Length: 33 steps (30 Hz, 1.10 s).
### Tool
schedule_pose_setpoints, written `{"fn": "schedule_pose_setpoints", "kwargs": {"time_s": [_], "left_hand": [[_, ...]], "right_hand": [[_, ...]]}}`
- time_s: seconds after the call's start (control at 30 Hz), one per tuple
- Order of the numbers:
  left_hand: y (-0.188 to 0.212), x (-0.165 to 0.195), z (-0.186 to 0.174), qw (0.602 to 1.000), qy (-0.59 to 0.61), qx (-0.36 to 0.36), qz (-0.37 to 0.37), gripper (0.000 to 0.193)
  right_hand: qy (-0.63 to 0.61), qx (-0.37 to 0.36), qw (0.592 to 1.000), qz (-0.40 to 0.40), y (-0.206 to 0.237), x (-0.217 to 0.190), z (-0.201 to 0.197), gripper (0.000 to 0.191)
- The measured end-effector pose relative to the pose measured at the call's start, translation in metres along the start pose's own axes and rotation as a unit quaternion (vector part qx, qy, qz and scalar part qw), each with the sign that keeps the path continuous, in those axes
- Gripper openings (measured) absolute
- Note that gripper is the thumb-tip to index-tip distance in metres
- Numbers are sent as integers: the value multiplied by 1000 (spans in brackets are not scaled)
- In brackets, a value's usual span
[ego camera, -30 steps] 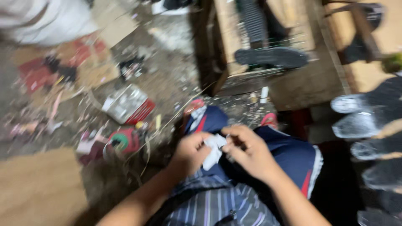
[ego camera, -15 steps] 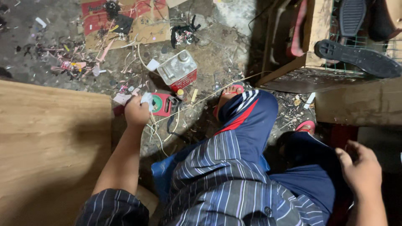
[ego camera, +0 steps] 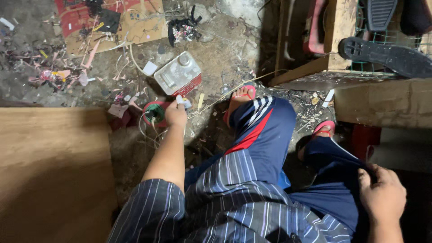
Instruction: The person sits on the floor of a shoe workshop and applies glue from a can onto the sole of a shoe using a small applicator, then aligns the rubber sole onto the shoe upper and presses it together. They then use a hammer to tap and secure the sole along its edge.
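While the right hand (ego camera: pixel 382 198) rests on the thigh at the near edge of the view, fingers curled loosely on the dark blue trouser cloth and gripping nothing more than a fold of it, the work sits with the other arm. Stretched forward over the knee, the left hand (ego camera: pixel 175 114) pinches a small pale scrap (ego camera: pixel 183 101) between thumb and fingertips, closed tight around it, and hovers right beside a round red-and-green reel (ego camera: pixel 155 112) lying on the dirty floor. Whether the scrap is tape or paper I cannot tell. To handle it well, I judge the pinch should stay firm and the wrist low, so the piece does not drop among the litter. Just beyond the reel lies a clear plastic bottle (ego camera: pixel 177 74) on its side, and farther off a torn piece of cardboard (ego camera: pixel 112 22) strewn with offcuts.
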<state>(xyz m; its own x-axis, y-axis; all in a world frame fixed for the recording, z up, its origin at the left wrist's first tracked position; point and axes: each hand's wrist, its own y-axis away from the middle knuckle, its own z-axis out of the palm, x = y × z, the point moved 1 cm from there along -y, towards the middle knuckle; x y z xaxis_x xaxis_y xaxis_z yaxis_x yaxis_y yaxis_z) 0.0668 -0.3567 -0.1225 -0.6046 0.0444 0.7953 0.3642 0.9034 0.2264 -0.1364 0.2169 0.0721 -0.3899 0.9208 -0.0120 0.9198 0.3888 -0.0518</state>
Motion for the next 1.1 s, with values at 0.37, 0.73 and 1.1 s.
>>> {"fn": "schedule_pose_setpoints", "kwargs": {"time_s": [0.37, 0.73, 1.1], "left_hand": [[5, 2, 13, 948, -233, -67, 205, 45], [-21, 12, 30, 952, -253, 29, 169, 21], [3, 34, 37, 920, -312, -94, 219, 33]], "right_hand": [[-27, -10, 999, 16, -37, -48, -38, 29], [-24, -36, 998, 39, -47, -53, -42, 29], [-58, -30, 996, 60, -52, -42, -33, 23]]}}
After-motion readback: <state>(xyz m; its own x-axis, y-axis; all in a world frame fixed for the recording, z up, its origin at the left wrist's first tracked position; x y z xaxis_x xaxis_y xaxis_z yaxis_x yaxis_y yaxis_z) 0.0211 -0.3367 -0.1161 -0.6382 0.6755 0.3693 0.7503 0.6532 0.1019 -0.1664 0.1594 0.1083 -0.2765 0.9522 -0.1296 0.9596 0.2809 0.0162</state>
